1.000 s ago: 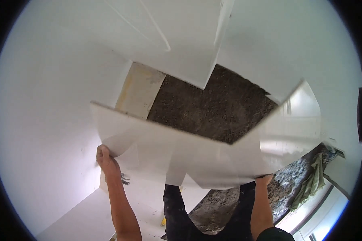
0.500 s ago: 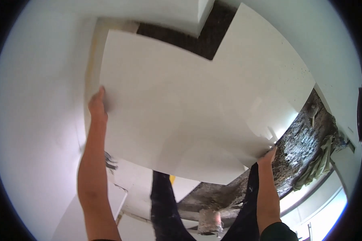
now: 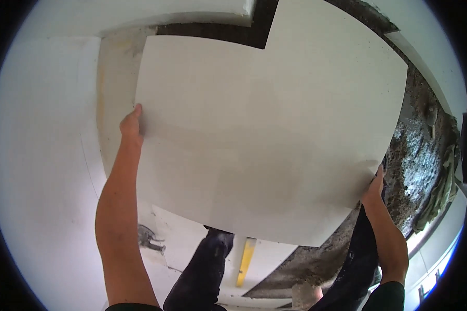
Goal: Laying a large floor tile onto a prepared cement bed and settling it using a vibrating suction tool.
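Observation:
A large cream floor tile [image 3: 254, 140] with a corner notch cut out of its far left part spans the middle of the view. On its left edge my left hand [image 3: 132, 124] is closed, thumb along the rim and fingers hidden beneath. My right hand [image 3: 373, 187] grips the near right edge, its fingers also mostly out of sight under the tile. The notch faces a white wall corner [image 3: 244, 13], with a strip of dark ground [image 3: 207, 30] showing between them.
Rough grey mortar [image 3: 417, 155] lies to the right, with a trowel [image 3: 431, 119] and a crumpled greenish cloth or sack [image 3: 438, 194]. Nearer are a yellow bar [image 3: 246, 262] on pale tile and a grey tool [image 3: 149, 237]. A white wall [image 3: 46, 145] borders the left.
The tile has turned slightly counter-clockwise, and its notch is nearer the wall corner. My right hand has moved right and farther away with the tile's edge; my left hand has barely shifted.

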`<act>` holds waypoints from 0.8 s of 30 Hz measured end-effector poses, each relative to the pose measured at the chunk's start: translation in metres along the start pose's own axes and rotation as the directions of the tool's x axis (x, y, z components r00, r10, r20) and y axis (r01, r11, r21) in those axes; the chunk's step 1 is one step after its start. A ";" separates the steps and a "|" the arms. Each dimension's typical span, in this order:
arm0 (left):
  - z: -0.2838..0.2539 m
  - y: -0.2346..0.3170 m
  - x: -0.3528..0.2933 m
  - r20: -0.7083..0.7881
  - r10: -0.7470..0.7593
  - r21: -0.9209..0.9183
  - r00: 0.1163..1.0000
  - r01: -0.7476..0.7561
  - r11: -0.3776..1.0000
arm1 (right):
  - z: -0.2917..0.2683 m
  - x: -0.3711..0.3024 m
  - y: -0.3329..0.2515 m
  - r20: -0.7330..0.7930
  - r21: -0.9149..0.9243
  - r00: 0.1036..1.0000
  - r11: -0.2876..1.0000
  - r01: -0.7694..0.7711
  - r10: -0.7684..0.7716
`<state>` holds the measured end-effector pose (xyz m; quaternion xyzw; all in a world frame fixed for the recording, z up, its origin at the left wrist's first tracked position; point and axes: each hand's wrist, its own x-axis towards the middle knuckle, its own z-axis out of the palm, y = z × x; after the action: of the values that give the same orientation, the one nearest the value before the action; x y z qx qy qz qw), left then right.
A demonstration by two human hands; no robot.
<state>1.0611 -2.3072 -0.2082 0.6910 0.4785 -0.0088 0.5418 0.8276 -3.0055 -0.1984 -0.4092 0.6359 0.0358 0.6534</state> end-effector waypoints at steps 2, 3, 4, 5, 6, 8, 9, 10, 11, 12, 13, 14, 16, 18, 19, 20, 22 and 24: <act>-0.001 -0.006 0.012 -0.013 0.010 0.014 1.000 -0.010 1.000 | 0.006 0.005 0.003 0.004 0.001 0.999 0.999 -0.033 0.033; 0.001 -0.010 0.017 0.003 0.004 -0.008 1.000 -0.004 1.000 | 0.008 0.009 0.002 0.012 -0.095 1.000 0.995 0.006 -0.004; 0.001 -0.012 0.021 0.005 0.016 -0.019 1.000 -0.016 1.000 | 0.011 0.013 0.003 -0.021 -0.179 0.997 0.981 0.072 -0.077; 0.004 -0.013 0.024 0.021 0.015 -0.044 1.000 -0.014 0.999 | 0.013 0.017 0.003 0.035 -0.177 0.998 0.982 0.062 -0.056; 0.004 -0.014 0.027 -0.033 0.018 0.010 0.999 -0.018 1.000 | 0.015 0.021 0.003 0.069 -0.135 0.998 0.991 0.017 -0.007; 0.011 -0.014 0.033 -0.069 0.041 0.036 0.997 -0.038 0.999 | 0.020 0.030 0.001 0.114 -0.075 0.994 0.997 0.002 0.007; 0.015 -0.015 0.035 -0.053 0.022 -0.013 0.998 -0.023 1.000 | 0.021 0.033 0.001 0.081 -0.099 0.996 0.995 0.032 -0.024; 0.018 -0.016 0.039 -0.059 0.018 -0.055 0.998 -0.021 0.998 | 0.024 0.036 0.000 -0.011 -0.131 0.997 0.989 0.075 -0.077; 0.022 -0.017 0.043 -0.022 0.019 -0.070 1.000 -0.020 0.997 | 0.025 0.037 -0.001 0.048 -0.105 0.996 0.992 0.075 -0.070; 0.024 -0.019 0.047 -0.026 0.049 -0.064 0.998 -0.051 0.997 | 0.027 0.038 -0.002 0.050 -0.123 0.996 0.989 0.084 -0.078; 0.026 -0.022 0.052 -0.052 0.080 -0.042 0.995 -0.082 0.996 | 0.029 0.038 -0.002 0.039 -0.142 0.995 0.985 0.100 -0.096; 0.028 -0.025 0.057 -0.025 0.080 -0.054 0.997 -0.081 0.995 | 0.030 0.037 -0.002 0.045 -0.136 0.995 0.987 0.089 -0.084; 0.028 -0.031 0.068 -0.046 -0.020 -0.114 0.999 0.015 0.993 | 0.035 0.033 -0.001 0.120 -0.120 0.989 0.988 0.101 -0.087; 0.026 -0.039 0.075 -0.059 0.042 -0.066 0.997 -0.046 0.997 | 0.039 0.030 0.000 0.179 -0.113 0.981 0.989 0.096 -0.075; 0.028 -0.041 0.081 -0.072 0.106 -0.031 0.992 -0.108 0.994 | 0.042 0.030 -0.001 0.245 -0.086 0.959 0.983 0.164 -0.139; 0.028 -0.042 0.084 -0.075 0.093 -0.034 0.993 -0.096 0.995 | 0.044 0.029 -0.001 0.238 -0.085 0.965 0.987 0.133 -0.110; 0.032 -0.040 0.090 0.004 0.073 -0.126 0.997 -0.072 0.989 | 0.050 0.032 -0.003 0.195 -0.056 0.966 0.981 0.184 -0.170; 0.034 -0.037 0.090 -0.009 0.079 -0.113 0.997 -0.080 0.990 | 0.052 0.036 -0.005 0.239 -0.054 0.963 0.989 0.138 -0.121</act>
<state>1.1026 -2.2763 -0.2974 0.6777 0.4515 0.0414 0.5789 0.8786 -2.9954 -0.2344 -0.4653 0.5242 0.0635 0.7104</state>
